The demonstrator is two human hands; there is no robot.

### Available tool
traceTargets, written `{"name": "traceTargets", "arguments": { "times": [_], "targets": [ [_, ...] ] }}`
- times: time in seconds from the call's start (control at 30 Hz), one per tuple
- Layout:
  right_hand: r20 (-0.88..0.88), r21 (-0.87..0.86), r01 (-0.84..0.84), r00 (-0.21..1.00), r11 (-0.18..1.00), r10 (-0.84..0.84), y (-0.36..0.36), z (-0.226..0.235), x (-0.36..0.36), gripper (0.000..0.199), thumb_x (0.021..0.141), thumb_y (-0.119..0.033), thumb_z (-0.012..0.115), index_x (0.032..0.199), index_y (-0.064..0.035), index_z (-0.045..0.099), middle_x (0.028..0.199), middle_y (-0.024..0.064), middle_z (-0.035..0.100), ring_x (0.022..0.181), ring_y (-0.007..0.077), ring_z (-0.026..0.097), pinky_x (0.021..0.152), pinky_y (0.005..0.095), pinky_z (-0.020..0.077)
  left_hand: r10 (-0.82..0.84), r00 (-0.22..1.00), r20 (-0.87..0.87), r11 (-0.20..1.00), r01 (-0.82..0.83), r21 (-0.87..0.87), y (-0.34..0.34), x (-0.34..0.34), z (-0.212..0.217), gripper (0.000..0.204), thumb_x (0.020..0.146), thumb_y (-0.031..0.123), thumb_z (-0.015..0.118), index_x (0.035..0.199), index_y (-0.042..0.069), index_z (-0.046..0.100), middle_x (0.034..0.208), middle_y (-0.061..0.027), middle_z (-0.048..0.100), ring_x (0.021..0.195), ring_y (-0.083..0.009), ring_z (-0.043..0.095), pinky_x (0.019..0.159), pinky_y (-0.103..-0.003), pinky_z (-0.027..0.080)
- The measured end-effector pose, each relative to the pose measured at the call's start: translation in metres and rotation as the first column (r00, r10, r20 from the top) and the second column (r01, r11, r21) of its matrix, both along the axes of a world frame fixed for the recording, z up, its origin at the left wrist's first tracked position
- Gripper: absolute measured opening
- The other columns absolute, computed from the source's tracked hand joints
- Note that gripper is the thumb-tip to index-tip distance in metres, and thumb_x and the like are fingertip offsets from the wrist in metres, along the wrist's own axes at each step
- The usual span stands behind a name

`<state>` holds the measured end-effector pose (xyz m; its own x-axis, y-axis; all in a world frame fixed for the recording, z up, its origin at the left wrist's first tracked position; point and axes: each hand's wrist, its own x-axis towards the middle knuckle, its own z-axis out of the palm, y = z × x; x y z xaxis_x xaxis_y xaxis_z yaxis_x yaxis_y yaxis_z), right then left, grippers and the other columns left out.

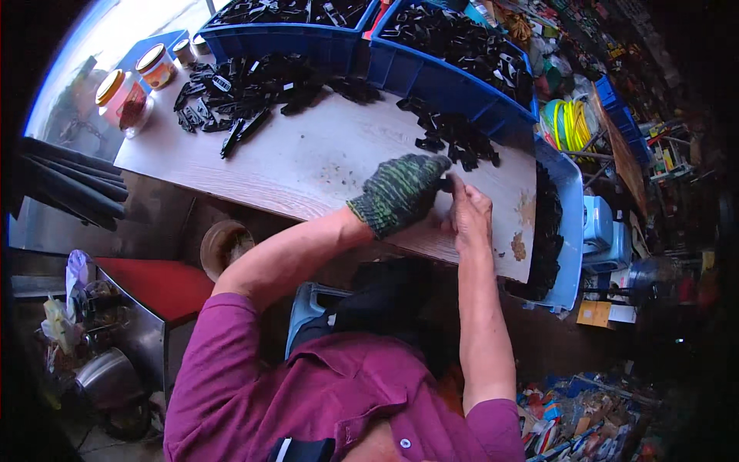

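Observation:
My left hand (402, 194), in a green and black knitted glove, is closed over the front of the table. Bare, my right hand (471, 212) meets it with fingers pinched together. Between the fingertips of both hands shows a bit of a small black part (446, 184); most of it is hidden by the fingers. Just beyond the hands lies a loose group of similar black parts (454, 132). A larger heap of black parts (262, 83), some with pale labels or shiny faces, spreads over the far left of the white table (308, 146).
Two blue crates (289, 45) (454, 77) full of black parts line the table's far side. A light blue tub (570, 223) with black parts stands off the right edge. Lidded jars (123, 100) sit at the far left corner. A red-topped cabinet (150, 286) is at the left.

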<state>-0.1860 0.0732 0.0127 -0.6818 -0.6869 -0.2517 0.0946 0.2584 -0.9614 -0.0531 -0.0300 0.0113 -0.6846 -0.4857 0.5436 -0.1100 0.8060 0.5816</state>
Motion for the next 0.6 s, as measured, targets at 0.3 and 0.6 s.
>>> {"name": "traceTargets", "arguments": {
  "times": [0.3, 0.6],
  "targets": [
    [-0.107, -0.071, -0.141, 0.985, 0.988, 0.133, 0.007, -0.017, 0.004, 0.045, 0.094, -0.049, 0.062, 0.084, -0.0043, 0.063, 0.053, -0.0031, 0.042, 0.043, 0.0081, 0.037, 0.041, 0.0268, 0.0338, -0.088, 0.992, 0.088, 0.988, 0.098, -0.119, 0.003, 0.008, 0.000, 0.036, 0.083, 0.021, 0.067, 0.116, 0.008, 0.061, 0.098, -0.0148, 0.066, 0.091, -0.0348, 0.063, 0.075, -0.048, 0.051],
    [0.128, -0.165, 0.020, 0.992, 0.986, 0.002, 0.005, 0.003, 0.026, 0.034, 0.099, -0.033, 0.050, 0.076, -0.0083, 0.049, 0.048, -0.0001, 0.035, 0.037, 0.0115, 0.036, 0.042, 0.0365, 0.0528, 0.816, 0.465, 0.343, 0.577, -0.618, -0.535, -0.140, 0.095, -0.014, 0.038, 0.089, 0.035, 0.056, 0.121, 0.015, 0.062, 0.120, -0.0153, 0.061, 0.110, -0.0396, 0.056, 0.086, -0.052, 0.050]
  ]
}}
